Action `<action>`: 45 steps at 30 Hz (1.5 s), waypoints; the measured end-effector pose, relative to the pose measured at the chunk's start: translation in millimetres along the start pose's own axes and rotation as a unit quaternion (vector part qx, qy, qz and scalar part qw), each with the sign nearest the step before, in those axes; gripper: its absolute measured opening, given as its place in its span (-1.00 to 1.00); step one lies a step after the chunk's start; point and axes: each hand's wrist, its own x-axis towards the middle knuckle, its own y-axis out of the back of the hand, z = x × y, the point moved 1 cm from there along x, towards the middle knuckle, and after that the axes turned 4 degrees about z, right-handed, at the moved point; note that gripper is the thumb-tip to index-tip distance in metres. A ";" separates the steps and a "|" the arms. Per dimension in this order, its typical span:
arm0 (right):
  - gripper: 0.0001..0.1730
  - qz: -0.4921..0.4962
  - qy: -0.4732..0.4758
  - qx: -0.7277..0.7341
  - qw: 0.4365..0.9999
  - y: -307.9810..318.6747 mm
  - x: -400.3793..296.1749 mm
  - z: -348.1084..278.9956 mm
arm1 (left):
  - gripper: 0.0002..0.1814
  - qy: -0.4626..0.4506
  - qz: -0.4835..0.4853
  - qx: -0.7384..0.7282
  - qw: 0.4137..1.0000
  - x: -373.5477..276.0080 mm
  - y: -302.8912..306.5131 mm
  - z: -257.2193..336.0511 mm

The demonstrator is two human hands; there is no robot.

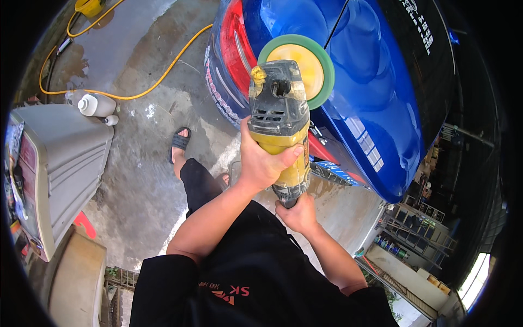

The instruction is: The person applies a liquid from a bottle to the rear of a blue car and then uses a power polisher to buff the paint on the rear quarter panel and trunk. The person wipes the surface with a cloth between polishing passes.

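Note:
A yellow and black electric car polisher (282, 135) is held in both hands before me. My left hand (263, 161) wraps around its yellow body, thumb across the top. My right hand (300, 213) grips the rear end of the machine. At its head sits a round green polishing pad (327, 77) with a yellow centre, partly hidden behind the gear housing. The pad lies over the blue rear body panel (359, 102) of a car, beside a red tail light (233, 49). Whether pad and paint touch, I cannot tell.
A yellow hose (163, 77) snakes across the wet concrete floor (139, 155) to the left. White plastic bottles (98, 105) stand by a grey plastic cabinet (69, 151). A yellow bucket (88, 7) is at the far left, and a metal ladder (421, 237) on the right.

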 end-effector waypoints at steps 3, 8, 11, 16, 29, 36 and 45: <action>-0.42 -0.039 0.045 -0.040 0.997 22.9 -4.2 5.5 | -0.13 0.012 0.059 -0.052 0.997 -16.1 6.5 -19.6; -0.42 -0.013 0.038 -0.050 0.998 0.6 18.3 -12.9 | -0.20 0.027 0.014 -0.066 0.997 18.5 18.6 -10.6; -0.39 -0.001 0.043 -0.019 0.999 9.8 -7.8 1.5 | -0.21 -0.060 0.033 0.065 0.995 -13.6 14.6 -28.2; -0.33 -0.040 0.069 -0.080 0.994 -25.4 5.5 -12.4 | -0.15 0.059 0.059 -0.067 0.994 1.3 54.9 -22.6; -0.40 0.045 0.065 0.037 0.996 -13.8 3.6 -5.2 | -0.10 -0.001 -0.027 0.014 1.000 7.9 6.3 1.6; -0.43 -0.037 0.056 -0.034 0.997 -24.1 11.8 -17.9 | -0.18 0.028 0.058 -0.015 0.998 5.0 62.1 -32.0; -0.43 -0.019 0.043 -0.031 0.998 -28.6 25.3 -22.9 | -0.17 0.029 0.062 -0.025 0.997 25.3 52.2 -20.9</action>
